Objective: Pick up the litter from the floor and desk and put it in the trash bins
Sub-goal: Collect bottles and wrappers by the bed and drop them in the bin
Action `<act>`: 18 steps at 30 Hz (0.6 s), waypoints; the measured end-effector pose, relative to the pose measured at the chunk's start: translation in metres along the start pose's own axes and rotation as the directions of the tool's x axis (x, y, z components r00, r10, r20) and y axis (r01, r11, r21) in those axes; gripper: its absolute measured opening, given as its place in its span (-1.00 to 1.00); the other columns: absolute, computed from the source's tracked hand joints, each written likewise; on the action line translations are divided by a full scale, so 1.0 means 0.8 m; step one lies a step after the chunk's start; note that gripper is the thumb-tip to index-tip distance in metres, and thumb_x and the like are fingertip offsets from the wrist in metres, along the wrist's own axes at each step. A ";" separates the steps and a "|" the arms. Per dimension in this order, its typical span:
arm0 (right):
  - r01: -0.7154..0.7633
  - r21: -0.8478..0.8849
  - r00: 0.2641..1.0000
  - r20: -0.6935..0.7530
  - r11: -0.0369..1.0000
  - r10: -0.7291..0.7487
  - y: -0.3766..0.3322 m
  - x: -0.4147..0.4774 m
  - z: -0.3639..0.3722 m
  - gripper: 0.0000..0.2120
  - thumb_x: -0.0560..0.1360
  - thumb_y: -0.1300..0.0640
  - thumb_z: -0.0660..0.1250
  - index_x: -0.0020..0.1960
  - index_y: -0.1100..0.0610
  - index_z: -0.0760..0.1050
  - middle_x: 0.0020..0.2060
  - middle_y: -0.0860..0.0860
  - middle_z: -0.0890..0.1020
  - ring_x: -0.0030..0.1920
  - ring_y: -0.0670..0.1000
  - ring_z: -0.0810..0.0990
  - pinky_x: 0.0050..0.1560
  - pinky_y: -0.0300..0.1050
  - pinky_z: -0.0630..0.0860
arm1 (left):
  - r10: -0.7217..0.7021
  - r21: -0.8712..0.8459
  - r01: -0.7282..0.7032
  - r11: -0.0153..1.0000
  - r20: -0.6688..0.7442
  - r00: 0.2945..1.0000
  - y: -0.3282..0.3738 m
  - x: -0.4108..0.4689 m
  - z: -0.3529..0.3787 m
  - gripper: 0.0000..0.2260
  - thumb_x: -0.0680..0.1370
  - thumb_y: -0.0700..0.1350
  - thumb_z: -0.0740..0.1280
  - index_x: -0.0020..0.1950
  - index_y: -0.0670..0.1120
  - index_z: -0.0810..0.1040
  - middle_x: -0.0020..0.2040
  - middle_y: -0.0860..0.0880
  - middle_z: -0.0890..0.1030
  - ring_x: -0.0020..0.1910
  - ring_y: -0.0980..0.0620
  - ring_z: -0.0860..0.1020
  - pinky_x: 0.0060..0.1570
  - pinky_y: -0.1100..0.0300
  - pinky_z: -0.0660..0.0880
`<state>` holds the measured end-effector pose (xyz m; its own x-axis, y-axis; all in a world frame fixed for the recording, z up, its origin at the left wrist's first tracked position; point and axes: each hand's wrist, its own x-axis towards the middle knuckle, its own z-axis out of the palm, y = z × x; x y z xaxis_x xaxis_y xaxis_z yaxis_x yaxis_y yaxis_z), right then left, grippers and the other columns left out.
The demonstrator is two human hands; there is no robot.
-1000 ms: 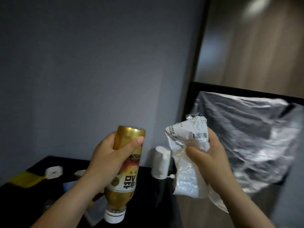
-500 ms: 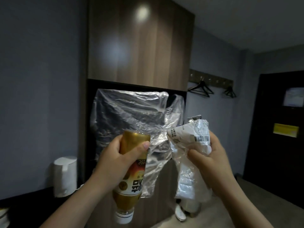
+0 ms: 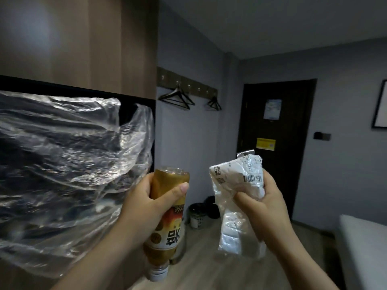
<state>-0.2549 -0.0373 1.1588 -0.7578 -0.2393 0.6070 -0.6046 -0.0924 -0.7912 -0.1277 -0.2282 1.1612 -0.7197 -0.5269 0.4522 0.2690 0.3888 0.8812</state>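
I am on the carrying step: two pieces of litter are in my hands, not yet binned. My left hand (image 3: 146, 206) is wrapped around the golden drink bottle (image 3: 167, 218), thumb across its body (it hangs upside down, cap toward the floor). My right hand (image 3: 263, 208) has its fingers curled tight into the crumpled clear wrapper (image 3: 236, 185), barcode end up. Both are held up in front of me, well short of the white mesh bin (image 3: 198, 218) standing on the floor ahead. A darker bin (image 3: 212, 208) sits just beside the white one, partly behind it. Next, I judge, I must walk up to the white bin, bring each hand over an opening and let go, perhaps sorting the bottle from the wrapper.
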 end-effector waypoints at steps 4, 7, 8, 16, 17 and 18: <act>-0.043 -0.093 0.997 -0.065 0.995 0.037 0.047 0.033 -0.007 -0.41 0.32 0.36 0.37 -0.01 -0.36 0.47 -0.13 -0.21 0.65 -0.19 -0.13 0.65 -0.22 -0.17 0.58 | -0.022 -0.027 0.025 0.999 0.087 0.996 -0.039 0.059 0.038 -0.58 0.15 0.36 0.45 -0.07 0.28 0.53 -0.12 0.17 0.68 -0.21 0.17 0.67 -0.25 0.20 0.57; -0.073 -0.146 0.992 -0.111 0.987 0.057 0.078 0.056 -0.001 -0.42 0.31 0.33 0.38 0.04 -0.34 0.46 -0.13 -0.17 0.66 -0.20 -0.11 0.66 -0.19 -0.06 0.61 | -0.010 -0.045 0.016 0.999 0.132 0.991 -0.070 0.104 0.049 -0.55 0.19 0.36 0.46 -0.03 0.21 0.53 -0.13 0.17 0.68 -0.20 0.18 0.67 -0.23 0.19 0.57; -0.086 -0.164 0.990 -0.128 0.983 0.065 0.089 0.066 0.005 -0.41 0.30 0.32 0.38 0.05 -0.34 0.46 -0.13 -0.17 0.66 -0.20 -0.10 0.66 -0.18 -0.02 0.63 | -0.008 -0.059 0.017 0.998 0.147 0.989 -0.081 0.120 0.050 -0.54 0.20 0.36 0.47 -0.01 0.19 0.53 -0.13 0.18 0.68 -0.21 0.18 0.67 -0.24 0.20 0.56; -0.147 -0.267 0.974 -0.209 0.953 0.091 0.167 0.146 0.047 -0.45 0.29 0.29 0.39 0.07 -0.29 0.46 -0.13 -0.21 0.66 -0.22 -0.20 0.64 -0.34 -0.33 0.50 | -0.034 -0.073 0.051 0.996 0.221 0.975 -0.160 0.261 0.064 -0.52 0.19 0.38 0.44 0.00 0.20 0.52 -0.14 0.25 0.66 -0.19 0.21 0.65 -0.24 0.24 0.54; -0.156 -0.270 0.972 -0.215 0.950 0.099 0.177 0.156 0.049 -0.48 0.29 0.28 0.38 0.07 -0.26 0.47 -0.14 -0.19 0.66 -0.22 -0.19 0.64 -0.34 -0.32 0.50 | -0.041 -0.075 0.060 0.995 0.232 0.972 -0.170 0.274 0.070 -0.54 0.20 0.36 0.43 0.00 0.20 0.52 -0.14 0.24 0.66 -0.19 0.20 0.65 -0.24 0.24 0.54; -0.166 -0.275 0.970 -0.219 0.947 0.106 0.188 0.166 0.051 -0.50 0.28 0.25 0.37 0.07 -0.25 0.48 -0.14 -0.17 0.67 -0.23 -0.17 0.64 -0.34 -0.30 0.52 | -0.048 -0.077 0.069 0.995 0.244 0.968 -0.181 0.286 0.077 -0.55 0.20 0.34 0.44 0.00 0.20 0.53 -0.14 0.23 0.66 -0.19 0.19 0.65 -0.24 0.23 0.55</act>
<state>-0.4365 -0.1224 1.1179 -0.8528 -0.0304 0.5213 -0.5147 0.2183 -0.8291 -0.3707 -0.3587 1.1291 -0.8663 -0.3441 0.3620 0.2677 0.2920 0.9182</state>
